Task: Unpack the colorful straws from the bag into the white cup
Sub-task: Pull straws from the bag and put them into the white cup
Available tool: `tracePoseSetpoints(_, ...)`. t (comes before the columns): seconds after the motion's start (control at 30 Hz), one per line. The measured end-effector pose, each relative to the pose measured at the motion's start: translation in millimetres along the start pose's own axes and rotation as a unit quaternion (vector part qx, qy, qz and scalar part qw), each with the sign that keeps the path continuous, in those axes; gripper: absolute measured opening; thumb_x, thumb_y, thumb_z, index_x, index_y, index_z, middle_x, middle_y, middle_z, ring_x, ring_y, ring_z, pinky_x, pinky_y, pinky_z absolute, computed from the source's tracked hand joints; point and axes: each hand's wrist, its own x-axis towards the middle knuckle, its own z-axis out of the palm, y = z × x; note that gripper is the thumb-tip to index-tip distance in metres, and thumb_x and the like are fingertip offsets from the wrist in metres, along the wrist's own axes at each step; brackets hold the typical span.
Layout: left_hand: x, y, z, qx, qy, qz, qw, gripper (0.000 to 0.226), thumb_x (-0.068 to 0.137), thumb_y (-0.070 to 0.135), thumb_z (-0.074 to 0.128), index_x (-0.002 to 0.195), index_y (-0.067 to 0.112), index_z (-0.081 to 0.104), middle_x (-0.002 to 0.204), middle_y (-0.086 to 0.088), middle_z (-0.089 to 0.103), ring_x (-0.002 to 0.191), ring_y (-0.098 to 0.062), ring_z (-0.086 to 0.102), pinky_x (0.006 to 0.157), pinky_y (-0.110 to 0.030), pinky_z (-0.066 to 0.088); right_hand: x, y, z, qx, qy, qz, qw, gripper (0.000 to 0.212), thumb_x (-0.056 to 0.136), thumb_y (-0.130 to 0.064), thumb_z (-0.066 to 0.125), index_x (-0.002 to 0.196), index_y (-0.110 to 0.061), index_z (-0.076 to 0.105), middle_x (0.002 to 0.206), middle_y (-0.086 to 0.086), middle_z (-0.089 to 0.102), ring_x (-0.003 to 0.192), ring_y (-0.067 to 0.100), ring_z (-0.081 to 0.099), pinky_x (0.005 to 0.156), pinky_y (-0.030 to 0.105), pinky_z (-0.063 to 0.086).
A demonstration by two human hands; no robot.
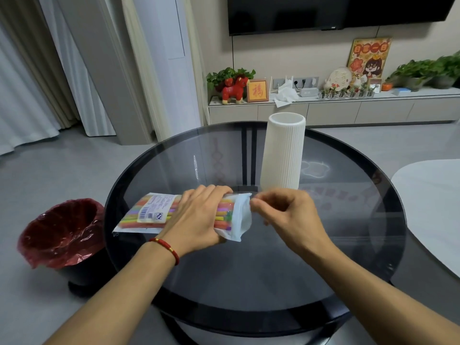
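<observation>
Two bare hands at work over a round dark glass table (249,282), with everything listed from left to right. Far left, on the floor just beside the table edge: a black bin with a red plastic liner (59,235). Next, lying flat on the glass near the left side: a clear bag (151,212) packed with colorful straws (224,212) running lengthwise (printed label and barcode facing up, white end flap toward the right). Pressed down across the middle of the bag: left hand (199,220), palm down, fingers curled over the far edge and thumb at the near edge, clamped on the bag, a red cord bracelet (165,247) around its wrist. Just right of that, touching the flap's upper corner: right hand (283,212), thumb and forefinger pinched together on the white flap, other fingers loosely curled. Behind the right hand, standing upright on the glass and apart from the bag: tall ribbed white cup (283,153), open mouth up, inside not visible. Far right edge: part of a pale tabletop (433,207).
</observation>
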Motion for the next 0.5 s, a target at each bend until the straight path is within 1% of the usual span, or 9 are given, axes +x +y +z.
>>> tracePoseSetpoints(0.07,0,5,2,0.009,-0.007,0.002,1.0,0.086,0.059,0.064,0.075,0.132,0.034,0.041,0.112,0.014,0.052,0.099,-0.011,0.047,0.087,-0.034,0.035,-5,-1,6,0.068,-0.112,0.055,0.99,0.013,0.095,-0.03,0.07,0.101,-0.028,0.082,0.084,-0.007,0.081,0.051,0.013,0.068,0.049,0.024,0.049)
tracePoseSetpoints(0.1,0,8,4,0.015,-0.015,0.004,1.0,0.089,0.059,0.065,0.075,0.135,0.035,0.039,0.113,0.014,0.051,0.1,-0.011,0.046,0.088,-0.035,0.036,-7,0,9,0.082,-0.148,0.08,0.982,0.016,0.097,-0.033,0.067,0.107,-0.032,0.08,0.09,-0.005,0.082,0.048,0.017,0.067,0.045,0.026,0.048)
tracePoseSetpoints(0.17,0,14,6,0.025,-0.031,0.005,0.999,0.092,0.06,0.066,0.074,0.137,0.035,0.036,0.115,0.013,0.05,0.102,-0.012,0.045,0.09,-0.037,0.037,-9,4,14,0.103,-0.17,0.108,0.974,0.017,0.099,-0.033,0.065,0.11,-0.032,0.079,0.091,-0.001,0.083,0.04,0.018,0.058,0.04,0.024,0.044)
tracePoseSetpoints(0.27,0,18,7,0.032,-0.051,0.006,0.998,0.091,0.062,0.068,0.073,0.138,0.037,0.033,0.116,0.012,0.049,0.104,-0.012,0.044,0.093,-0.038,0.036,-8,10,18,0.11,-0.121,0.128,0.978,0.018,0.099,-0.022,0.067,0.101,-0.026,0.084,0.083,0.005,0.082,0.034,0.015,0.045,0.037,0.021,0.038)
tracePoseSetpoints(0.33,0,18,7,0.035,-0.053,0.003,0.998,0.088,0.065,0.068,0.072,0.138,0.038,0.034,0.115,0.013,0.047,0.104,-0.012,0.043,0.094,-0.038,0.036,-4,13,14,0.1,-0.08,0.132,0.983,0.018,0.097,-0.017,0.069,0.096,-0.023,0.086,0.081,0.007,0.082,0.034,0.016,0.043,0.037,0.022,0.037)
tracePoseSetpoints(0.4,1,16,6,0.041,-0.055,-0.01,0.998,0.087,0.065,0.066,0.073,0.137,0.038,0.034,0.115,0.013,0.046,0.105,-0.012,0.042,0.094,-0.039,0.035,0,16,5,0.106,-0.052,0.138,0.983,0.014,0.095,-0.012,0.074,0.098,-0.018,0.085,0.082,0.009,0.082,0.037,0.016,0.048,0.039,0.025,0.041)
tracePoseSetpoints(0.43,0,14,6,0.044,-0.057,-0.017,0.997,0.087,0.065,0.065,0.073,0.138,0.038,0.033,0.115,0.012,0.046,0.105,-0.013,0.042,0.095,-0.039,0.035,2,18,0,0.111,-0.045,0.143,0.982,0.013,0.094,-0.008,0.074,0.098,-0.015,0.084,0.082,0.013,0.081,0.04,0.016,0.053,0.04,0.027,0.045)
tracePoseSetpoints(0.5,0,11,5,0.047,-0.058,-0.027,0.997,0.09,0.065,0.063,0.073,0.14,0.037,0.031,0.116,0.012,0.046,0.107,-0.014,0.042,0.097,-0.04,0.035,2,21,-7,0.121,-0.044,0.155,0.98,0.014,0.094,-0.002,0.072,0.097,-0.012,0.08,0.081,0.017,0.079,0.053,0.018,0.064,0.047,0.029,0.055)
